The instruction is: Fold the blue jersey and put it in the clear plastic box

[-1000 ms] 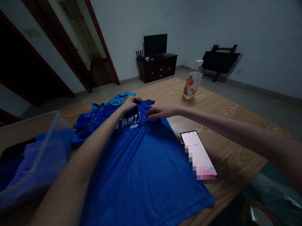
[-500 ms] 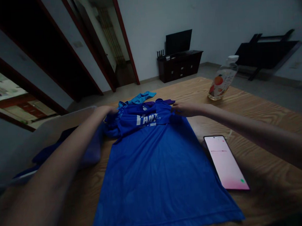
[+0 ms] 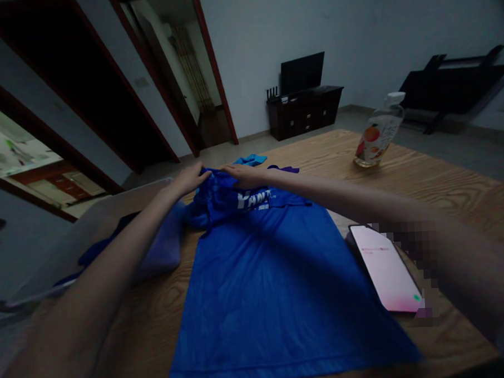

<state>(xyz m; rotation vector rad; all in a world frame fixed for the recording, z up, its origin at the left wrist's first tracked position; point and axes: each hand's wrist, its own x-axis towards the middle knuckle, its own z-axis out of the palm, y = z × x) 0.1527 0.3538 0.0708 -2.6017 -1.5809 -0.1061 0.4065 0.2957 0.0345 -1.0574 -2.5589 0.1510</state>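
Plastic bin [image 3: 111,217], clear, far left, heaped with blue garments [image 3: 163,251]. Left hand [image 3: 191,179] next, grip closed on the bunched shoulder of the blue T-shirt [image 3: 273,288], spread flat on the wooden tabletop [image 3: 444,186], hem nearest, hence both arms at full stretch. Right hand [image 3: 245,175] on the collar; grip pinching or just pressing, impossible to tell. Lit phone [image 3: 384,267] just beside the cloth; juice bottle [image 3: 377,139] well apart.

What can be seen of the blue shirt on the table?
The blue shirt is of smooth, shiny fabric with white lettering across the chest. Its body lies flat on the wooden table, hem toward the camera; the top end is bunched up. The left hand and the right hand both touch that bunched part; whether they grip it is unclear. A lit phone lies beside its right edge.
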